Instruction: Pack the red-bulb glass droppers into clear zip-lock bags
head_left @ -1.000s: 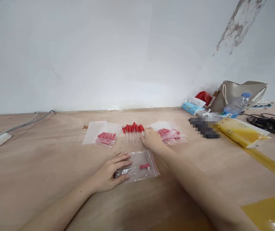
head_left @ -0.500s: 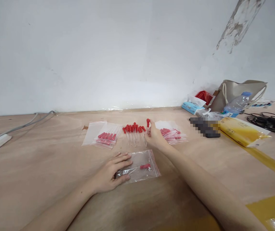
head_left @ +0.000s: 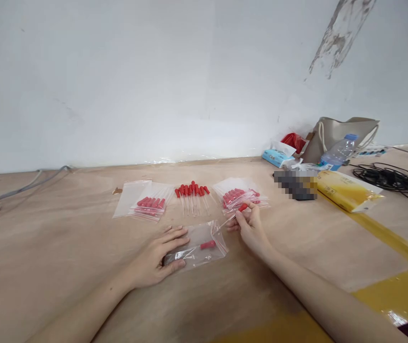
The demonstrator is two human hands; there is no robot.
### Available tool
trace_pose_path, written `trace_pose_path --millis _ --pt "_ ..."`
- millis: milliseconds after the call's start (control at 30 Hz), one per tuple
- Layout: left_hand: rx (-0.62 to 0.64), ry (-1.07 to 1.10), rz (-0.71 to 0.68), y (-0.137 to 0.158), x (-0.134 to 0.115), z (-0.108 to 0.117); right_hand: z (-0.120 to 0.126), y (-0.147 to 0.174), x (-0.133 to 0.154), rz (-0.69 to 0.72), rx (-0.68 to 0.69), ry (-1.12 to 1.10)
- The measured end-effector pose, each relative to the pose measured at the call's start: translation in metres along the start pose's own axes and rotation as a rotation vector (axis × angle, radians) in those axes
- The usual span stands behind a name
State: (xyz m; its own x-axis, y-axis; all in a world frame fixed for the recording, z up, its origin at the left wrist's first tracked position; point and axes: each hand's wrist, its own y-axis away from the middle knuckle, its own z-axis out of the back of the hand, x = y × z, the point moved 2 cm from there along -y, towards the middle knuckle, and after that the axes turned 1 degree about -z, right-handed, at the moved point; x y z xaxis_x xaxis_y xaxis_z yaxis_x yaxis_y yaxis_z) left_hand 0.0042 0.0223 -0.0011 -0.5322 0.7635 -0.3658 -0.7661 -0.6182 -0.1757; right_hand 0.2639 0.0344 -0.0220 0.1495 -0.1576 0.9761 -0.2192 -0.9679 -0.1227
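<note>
- While the head view shows both hands above the desk (head_left: 82, 252), the right hand (head_left: 253, 229) has its fingers pinched narrow on a dropper (head_left: 242, 207), near its bulb end.
- That dropper is slim, with a red bulb and a thin, clear stem.
- Its long axis slants: bulb up and rightward, stem down and leftward to the mouth of a clear zip bag (head_left: 194, 259); whether the tip is inside, I cannot tell.
- The left hand (head_left: 157, 255) rests on the bag, fingers spread.
- Inside lies another dropper (head_left: 207, 245), just beside those fingers, bulb toward the bag's mouth.
- Beyond, loose droppers (head_left: 193, 187) lie fanned, bulbs away.
</note>
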Motion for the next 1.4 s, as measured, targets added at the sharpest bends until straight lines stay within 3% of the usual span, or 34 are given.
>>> trace_pose_path --millis 167,267,500,600,700,767,933,1133,1200,1300,1400 --pt "0.0 -0.007 -0.01 0.0 0.001 -0.001 0.012 -0.005 0.006 0.055 -0.111 0.042" --pt "-0.001 -0.004 -0.011 0.001 0.0 -0.001 0.015 -0.005 0.008 0.055 -0.1 0.064" --pt "-0.004 0.008 0.007 0.0 -0.004 0.002 0.001 0.004 0.001 -0.125 -0.001 -0.108" --pt "-0.008 0.013 0.012 -0.001 -0.006 0.003 -0.003 0.009 0.003 -0.206 0.137 -0.049" --pt "-0.008 0.017 0.008 -0.001 -0.006 0.003 -0.002 0.011 0.004 -0.207 0.358 0.163" --pt "-0.01 0.015 0.008 -0.001 -0.006 0.003 -0.002 0.011 0.003 -0.154 0.446 0.295" --pt "-0.016 0.007 0.024 -0.001 -0.008 0.004 -0.012 0.011 0.002 -0.019 0.51 0.471" --pt "-0.007 -0.017 0.029 -0.001 -0.007 0.002 -0.017 0.013 0.018 0.176 0.778 0.588" --pt "0.002 -0.017 0.024 -0.002 -0.006 0.002 -0.012 0.01 0.022 0.221 0.7 0.658" --pt "0.019 -0.028 0.01 -0.003 -0.005 0.0 -0.009 -0.002 0.028 0.346 0.422 0.848" --pt "0.043 -0.042 0.002 -0.003 -0.003 -0.002 -0.02 -0.02 0.033 0.448 0.261 1.073"
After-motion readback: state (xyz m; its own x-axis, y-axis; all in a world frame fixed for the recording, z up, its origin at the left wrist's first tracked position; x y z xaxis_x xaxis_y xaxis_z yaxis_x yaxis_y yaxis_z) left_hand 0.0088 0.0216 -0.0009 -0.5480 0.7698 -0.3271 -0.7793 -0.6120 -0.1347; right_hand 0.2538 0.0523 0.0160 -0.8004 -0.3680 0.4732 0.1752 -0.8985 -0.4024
